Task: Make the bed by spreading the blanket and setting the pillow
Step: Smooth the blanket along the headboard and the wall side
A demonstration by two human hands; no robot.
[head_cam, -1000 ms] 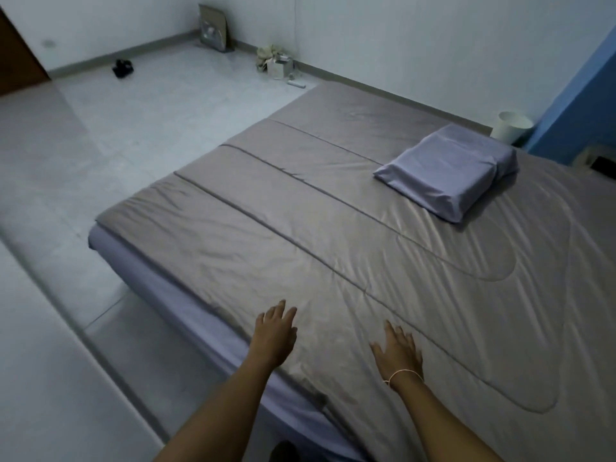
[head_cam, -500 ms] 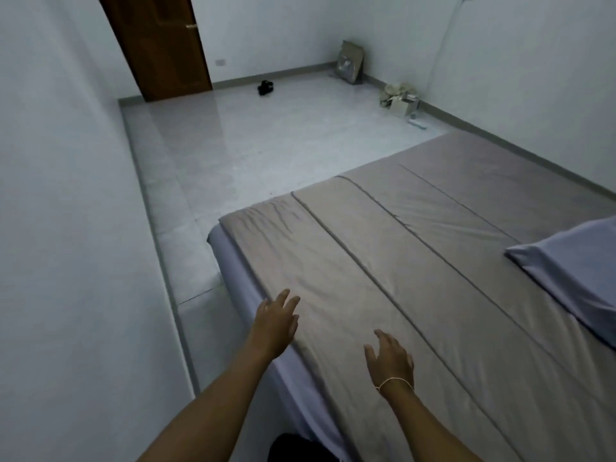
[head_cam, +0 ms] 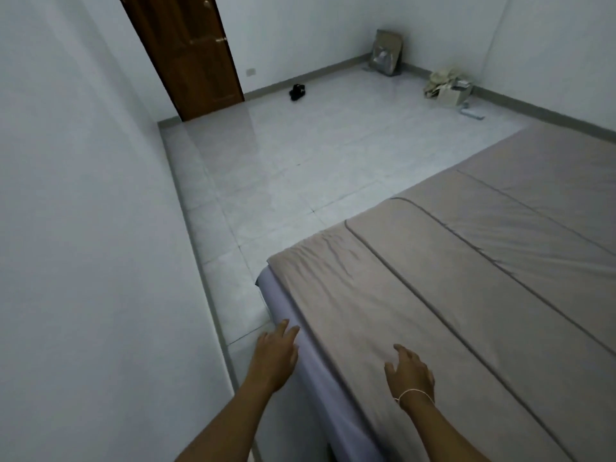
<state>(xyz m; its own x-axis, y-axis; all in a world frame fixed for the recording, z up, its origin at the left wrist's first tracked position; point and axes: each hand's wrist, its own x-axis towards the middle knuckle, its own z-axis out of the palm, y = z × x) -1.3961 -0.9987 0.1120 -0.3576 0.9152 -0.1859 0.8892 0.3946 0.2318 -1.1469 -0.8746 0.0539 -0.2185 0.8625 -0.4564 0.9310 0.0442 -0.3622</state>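
A grey-brown quilted blanket (head_cam: 450,295) lies spread flat over the bed, with small wrinkles near its near-left corner. The lilac sheet on the mattress side (head_cam: 310,368) shows below the blanket's edge. My left hand (head_cam: 275,356) is open, fingers straight, at the mattress edge beside the blanket. My right hand (head_cam: 410,371), with a thin band at the wrist, hovers or rests open on the blanket near its edge. The pillow is out of view.
A white wall (head_cam: 83,228) runs close along the left, leaving a narrow strip of tiled floor (head_cam: 283,168). A brown door (head_cam: 196,55) stands at the far end. Black sandals (head_cam: 297,92), a leaning board (head_cam: 386,52) and a small pile of clutter (head_cam: 448,87) lie by the far walls.
My view has swung left, so the pillow has left the frame and the door and wall have come in. My left hand has shifted off the blanket to the mattress edge.
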